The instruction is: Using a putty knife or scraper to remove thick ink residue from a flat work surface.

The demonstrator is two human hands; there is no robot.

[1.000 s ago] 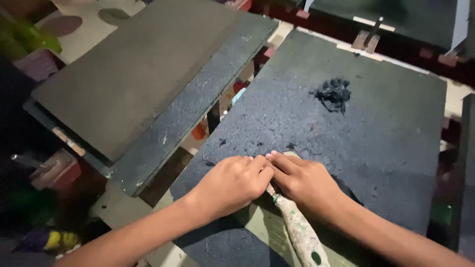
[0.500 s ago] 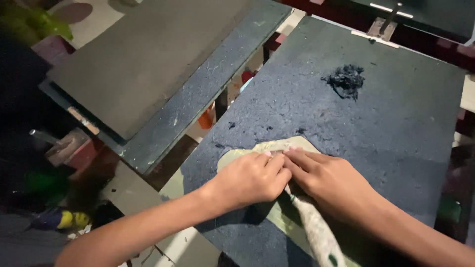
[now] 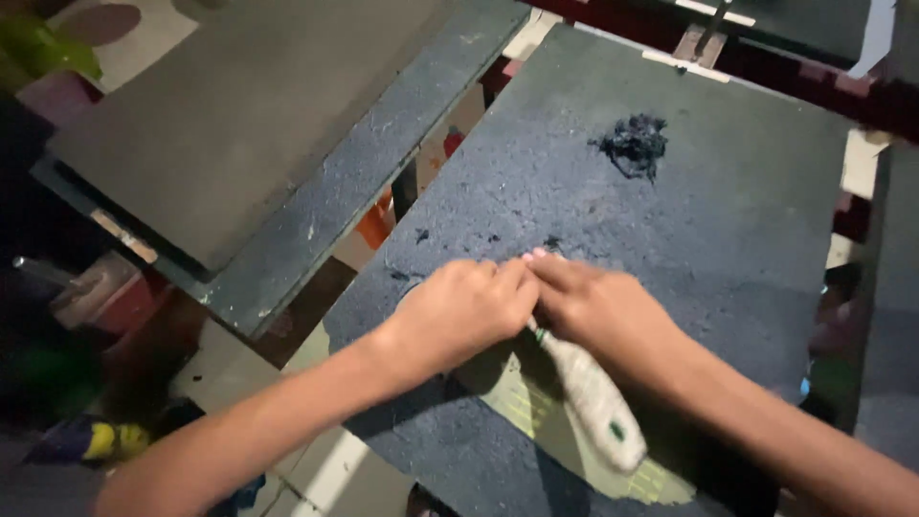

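Both hands press together at the counter's [image 3: 670,239] six o'clock edge: left hand [image 3: 459,311] closed over the pale green sheet [image 3: 536,402], right hand [image 3: 598,311] gripping the paint-flecked tool handle [image 3: 593,402]. Steady, even pressure suits this best.

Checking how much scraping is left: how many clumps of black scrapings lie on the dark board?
1 clear clump of black scrapings, at the far end of the dark board; only small specks elsewhere. The hands may hide more.

Dim room; pale floor [image 3: 124,57] (cluttered) beneath dark flat platens [image 3: 239,124].
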